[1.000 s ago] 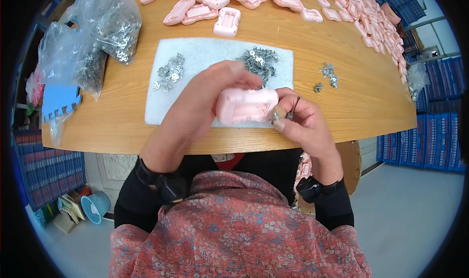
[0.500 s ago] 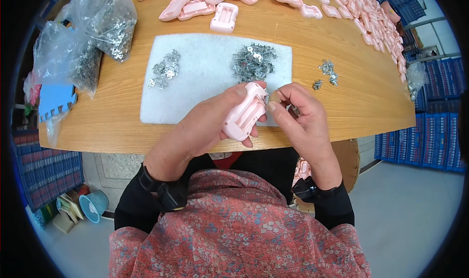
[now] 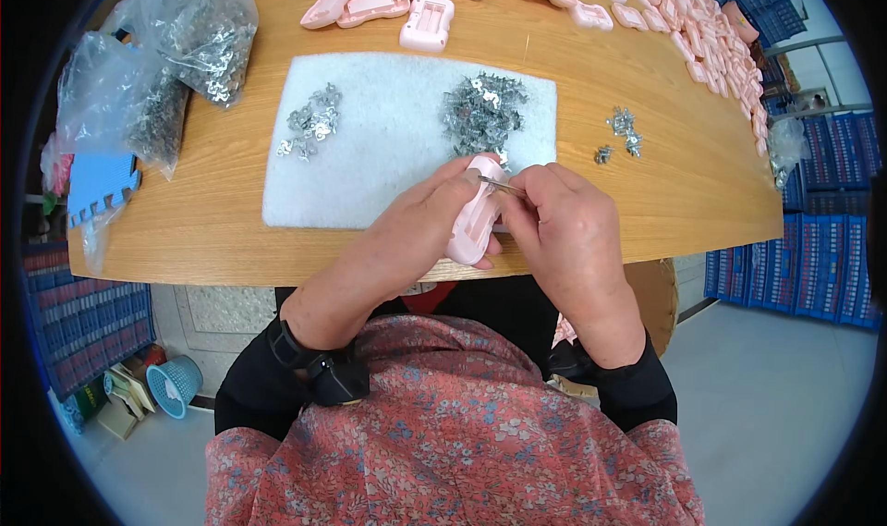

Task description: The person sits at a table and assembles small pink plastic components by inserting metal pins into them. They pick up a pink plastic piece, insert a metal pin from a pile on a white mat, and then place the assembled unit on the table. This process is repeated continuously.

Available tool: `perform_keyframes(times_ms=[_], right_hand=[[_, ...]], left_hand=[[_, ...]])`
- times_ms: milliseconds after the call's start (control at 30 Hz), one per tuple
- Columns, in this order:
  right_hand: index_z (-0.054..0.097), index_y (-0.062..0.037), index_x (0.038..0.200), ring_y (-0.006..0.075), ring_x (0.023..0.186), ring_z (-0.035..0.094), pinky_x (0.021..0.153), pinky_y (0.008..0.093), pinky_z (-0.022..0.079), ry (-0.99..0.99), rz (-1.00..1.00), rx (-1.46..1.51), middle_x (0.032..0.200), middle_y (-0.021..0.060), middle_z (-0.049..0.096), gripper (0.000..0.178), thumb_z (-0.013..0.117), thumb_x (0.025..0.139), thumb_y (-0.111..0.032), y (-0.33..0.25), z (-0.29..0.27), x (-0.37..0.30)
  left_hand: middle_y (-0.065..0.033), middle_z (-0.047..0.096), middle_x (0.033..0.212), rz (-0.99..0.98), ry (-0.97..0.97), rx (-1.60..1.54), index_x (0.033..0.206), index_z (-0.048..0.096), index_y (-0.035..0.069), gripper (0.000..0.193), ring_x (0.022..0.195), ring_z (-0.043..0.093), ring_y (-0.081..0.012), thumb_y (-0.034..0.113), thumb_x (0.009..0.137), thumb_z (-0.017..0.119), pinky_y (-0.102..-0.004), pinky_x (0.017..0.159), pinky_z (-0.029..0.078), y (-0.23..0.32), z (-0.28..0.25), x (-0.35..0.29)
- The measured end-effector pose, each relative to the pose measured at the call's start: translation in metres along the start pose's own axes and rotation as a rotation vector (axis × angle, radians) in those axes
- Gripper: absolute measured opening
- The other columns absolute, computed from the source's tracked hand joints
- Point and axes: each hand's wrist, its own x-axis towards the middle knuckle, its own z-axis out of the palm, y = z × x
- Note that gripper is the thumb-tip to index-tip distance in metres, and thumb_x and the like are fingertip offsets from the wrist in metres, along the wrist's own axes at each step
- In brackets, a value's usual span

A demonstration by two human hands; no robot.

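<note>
A pink plastic casing [image 3: 475,223] with a long battery recess rests in my left hand [image 3: 411,226], thumb along its near side and fingers beneath. My right hand [image 3: 575,230] pinches a thin, pointed metal tool [image 3: 502,186], whose tip touches the casing's upper end. My fingers hide the tool's rear part, so its exact kind does not show. Just beyond the casing, a heap of small metal contact pieces [image 3: 485,110] lies on a white foam mat [image 3: 388,147]. A smaller group of flat metal pieces [image 3: 314,124] is on the mat's left side.
Plastic bags of metal parts [image 3: 208,50] stand at the left by a blue foam tile [image 3: 102,184]. Many pink casings [image 3: 670,27] spread across the far and right table. One casing [image 3: 427,22] lies beyond the mat. Loose metal pieces [image 3: 626,133] sit right of it.
The thin metal tool now shows in my right hand, its tip on the casing. My right hand has turned, knuckles up, and the casing has tilted more edge-on.
</note>
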Motion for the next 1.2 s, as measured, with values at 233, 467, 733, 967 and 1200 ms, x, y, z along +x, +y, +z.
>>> perform_keyframes(times_ms=[233,467,733,967,1200], right_hand=[[0.066,-0.0012,0.097,0.0193,0.064,0.060,0.060,0.0314,0.049,-0.057,0.267,0.363,0.076,0.0092,0.062,0.018,0.072,0.086,-0.013,0.007,-0.002,0.002],[0.064,0.0011,0.104,0.0085,0.071,0.063,0.065,0.0245,0.051,-0.137,0.419,0.796,0.082,0.0051,0.067,0.019,0.068,0.092,-0.013,0.013,0.007,0.001],[0.061,0.0034,0.106,0.0054,0.078,0.061,0.070,0.0220,0.050,-0.193,0.449,0.948,0.084,0.0004,0.065,0.018,0.063,0.096,-0.011,0.020,0.008,-0.006],[0.060,0.0016,0.103,0.0038,0.075,0.057,0.067,0.0205,0.047,-0.208,0.480,1.006,0.084,-0.0013,0.062,0.017,0.064,0.096,-0.013,0.020,0.017,-0.009],[0.059,-0.0017,0.095,0.0009,0.070,0.050,0.063,0.0182,0.042,-0.220,0.459,1.056,0.079,-0.0046,0.058,0.016,0.069,0.091,-0.012,0.024,0.003,-0.006]], left_hand=[[-0.0123,0.063,0.103,-0.002,0.062,-0.126,0.137,0.046,0.001,0.045,0.082,0.066,-0.0200,0.030,0.103,0.038,-0.0337,0.070,0.060,0.000,0.002,-0.002],[-0.0120,0.063,0.102,0.020,0.024,-0.106,0.134,0.048,-0.001,0.044,0.081,0.066,-0.0195,0.029,0.103,0.037,-0.0321,0.068,0.059,-0.006,-0.006,0.000],[-0.0168,0.063,0.109,0.021,0.006,-0.057,0.142,0.041,0.000,0.050,0.081,0.067,-0.0240,0.032,0.105,0.033,-0.0362,0.072,0.060,-0.011,-0.009,0.005],[-0.0153,0.064,0.109,0.002,0.019,-0.029,0.141,0.043,0.001,0.047,0.083,0.068,-0.0229,0.029,0.104,0.036,-0.0354,0.073,0.059,-0.005,-0.006,0.002],[-0.0063,0.065,0.108,0.142,0.096,0.421,0.137,0.050,0.000,0.038,0.089,0.063,-0.0101,0.011,0.101,0.048,-0.0257,0.081,0.054,0.004,-0.004,-0.006]])
